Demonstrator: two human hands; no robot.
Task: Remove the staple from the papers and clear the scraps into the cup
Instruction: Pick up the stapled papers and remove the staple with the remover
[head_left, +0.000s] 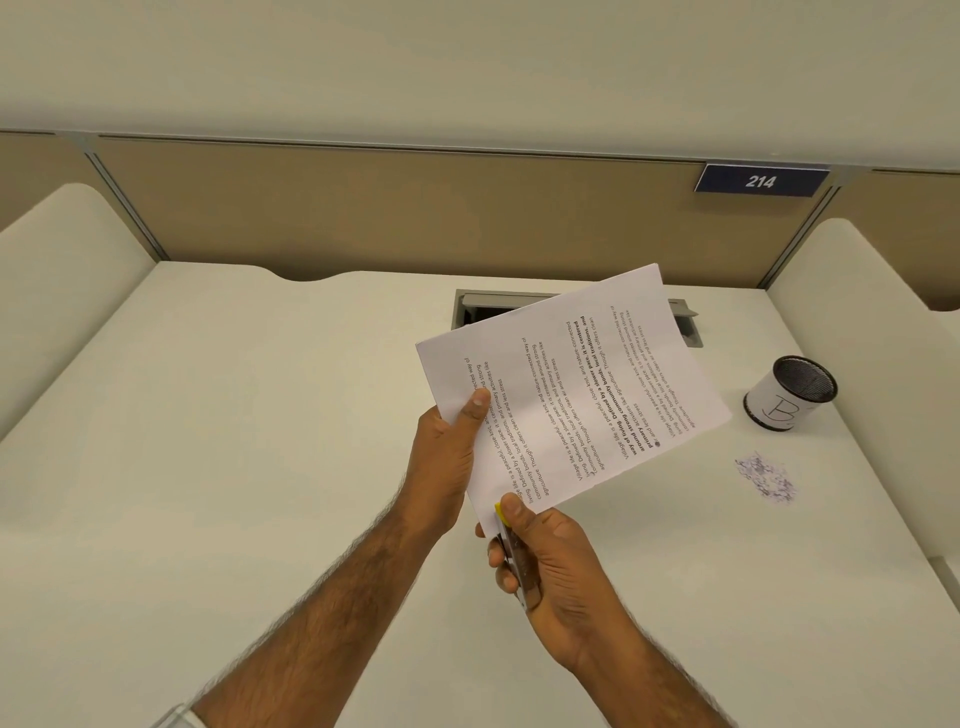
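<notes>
Right, I see the left hand (449, 457) pinching the papers (571, 395) above the desk (260, 415), right hand (550, 566) gripping a yellow-tipped tool (511, 558) at their near corner; cup (789, 392) and scraps (766, 478) sit to the right.

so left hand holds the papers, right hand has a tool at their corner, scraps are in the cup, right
No: the head view shows the scraps piled on the desk beside the cup, not in it. The left hand does hold the papers, the right hand the tool.
</notes>
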